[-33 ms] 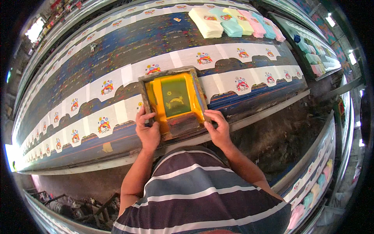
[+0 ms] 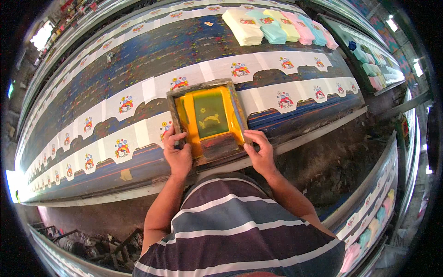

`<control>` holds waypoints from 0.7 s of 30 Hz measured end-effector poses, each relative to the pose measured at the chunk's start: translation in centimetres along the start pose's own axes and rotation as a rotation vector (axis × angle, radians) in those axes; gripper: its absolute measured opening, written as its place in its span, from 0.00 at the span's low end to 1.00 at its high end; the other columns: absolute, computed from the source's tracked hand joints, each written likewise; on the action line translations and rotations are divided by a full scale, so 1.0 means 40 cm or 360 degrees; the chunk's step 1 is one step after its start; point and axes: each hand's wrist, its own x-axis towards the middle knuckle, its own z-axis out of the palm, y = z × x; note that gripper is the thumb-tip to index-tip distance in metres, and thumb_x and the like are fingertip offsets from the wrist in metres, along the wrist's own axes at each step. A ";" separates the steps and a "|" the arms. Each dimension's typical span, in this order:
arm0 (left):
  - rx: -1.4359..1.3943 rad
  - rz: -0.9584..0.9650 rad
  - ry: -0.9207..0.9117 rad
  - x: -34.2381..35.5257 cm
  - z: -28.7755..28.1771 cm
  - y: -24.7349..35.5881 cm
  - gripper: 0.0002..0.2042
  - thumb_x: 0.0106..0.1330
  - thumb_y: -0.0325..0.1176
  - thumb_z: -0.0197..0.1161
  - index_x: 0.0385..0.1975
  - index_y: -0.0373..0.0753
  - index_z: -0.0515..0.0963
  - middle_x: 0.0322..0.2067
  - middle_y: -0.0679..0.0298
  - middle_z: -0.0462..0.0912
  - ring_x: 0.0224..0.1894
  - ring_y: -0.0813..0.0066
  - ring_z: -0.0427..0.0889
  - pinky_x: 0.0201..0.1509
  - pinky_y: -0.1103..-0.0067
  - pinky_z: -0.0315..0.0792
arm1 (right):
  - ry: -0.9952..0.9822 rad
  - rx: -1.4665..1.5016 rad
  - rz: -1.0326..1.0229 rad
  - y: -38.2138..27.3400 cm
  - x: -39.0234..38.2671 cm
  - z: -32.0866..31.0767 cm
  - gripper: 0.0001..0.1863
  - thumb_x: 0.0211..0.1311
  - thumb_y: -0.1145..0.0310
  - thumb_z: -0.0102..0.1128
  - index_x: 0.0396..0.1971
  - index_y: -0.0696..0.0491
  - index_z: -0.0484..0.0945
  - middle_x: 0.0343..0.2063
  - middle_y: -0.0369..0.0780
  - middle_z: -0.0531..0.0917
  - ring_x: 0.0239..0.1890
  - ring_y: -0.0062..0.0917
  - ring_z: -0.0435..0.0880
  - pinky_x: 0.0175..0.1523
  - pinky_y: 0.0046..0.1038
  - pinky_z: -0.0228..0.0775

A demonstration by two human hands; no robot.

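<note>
A screen printing frame (image 2: pixel 213 115) with worn, dark wooden edges lies over the near row of printed fabric pieces. Yellow ink surrounds its green mesh, which carries a small stencil figure. My left hand (image 2: pixel 178 156) grips the frame's near left side, fingers curled over the edge. On the near right corner, my right hand (image 2: pixel 260 150) holds it with fingers and thumb. Beside the frame lie white fabric pieces (image 2: pixel 270 98) bearing colourful cartoon prints. What lies directly beneath the frame is hidden.
Stacks of cream, blue, yellow and pink fabric pieces (image 2: pixel 243 33) rest at the far side of the long, ink-spattered table (image 2: pixel 138 74). A pale rail (image 2: pixel 318 132) runs along its near edge. Another table with coloured pieces (image 2: pixel 369 231) stands at lower right.
The frame and both hands have shifted slightly to the right. More of the print left of the frame now shows. Both hands keep their hold.
</note>
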 end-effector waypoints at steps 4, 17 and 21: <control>-0.0224 -0.0047 -0.0001 0.000 0.146 0.003 0.21 0.57 0.12 0.68 0.49 0.38 0.87 0.76 0.44 0.79 0.80 0.49 0.77 0.85 0.62 0.67 | -0.0027 -0.0135 -0.0136 0.062 0.040 -0.120 0.21 0.68 0.78 0.74 0.60 0.57 0.88 0.63 0.48 0.89 0.68 0.43 0.86 0.77 0.43 0.75; -0.0634 -0.0339 0.0027 -0.010 0.219 0.028 0.23 0.59 0.05 0.63 0.52 0.33 0.86 0.82 0.45 0.75 0.81 0.57 0.78 0.83 0.67 0.71 | -0.0264 -0.0366 -0.0654 0.076 0.082 -0.248 0.22 0.65 0.75 0.77 0.59 0.55 0.87 0.62 0.45 0.86 0.70 0.48 0.83 0.76 0.49 0.75; -0.0620 -0.0347 0.0044 -0.014 0.224 0.025 0.21 0.59 0.06 0.64 0.50 0.33 0.87 0.82 0.45 0.74 0.81 0.59 0.78 0.82 0.68 0.72 | -0.0559 -0.0472 -0.0853 0.048 0.089 -0.232 0.28 0.61 0.70 0.81 0.63 0.52 0.86 0.63 0.44 0.84 0.70 0.48 0.81 0.76 0.50 0.74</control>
